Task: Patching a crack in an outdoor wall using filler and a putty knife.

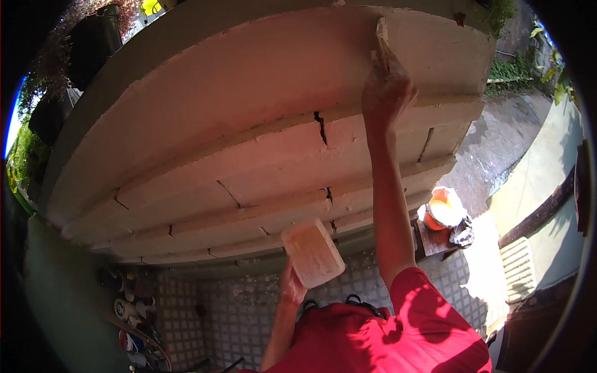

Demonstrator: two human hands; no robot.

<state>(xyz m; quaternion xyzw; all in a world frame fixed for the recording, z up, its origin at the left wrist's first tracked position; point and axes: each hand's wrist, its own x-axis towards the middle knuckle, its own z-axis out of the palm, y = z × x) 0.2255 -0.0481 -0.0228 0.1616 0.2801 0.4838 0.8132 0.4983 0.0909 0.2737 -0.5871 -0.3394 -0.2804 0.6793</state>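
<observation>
My right hand (388, 87) is raised near the top of a pale, stepped plaster surface (249, 81), closed around a flat tool with a light, smeared blade (382, 34), perhaps a putty knife, held against the upper band. Dark cracks (320, 127) and thin slits run across the lower ledges. Lower down, my left hand (292, 283) grips a white rectangular plastic container (313, 252), its inside coated with pale residue.
An orange bucket (438, 227) with white wrapping sits on a wooden stand (429, 242) at right. Plants in black pots (93, 46) line the upper left. Pipes and cans (127, 308) lie lower left on tiles (180, 311). A green wall (68, 292) borders the left.
</observation>
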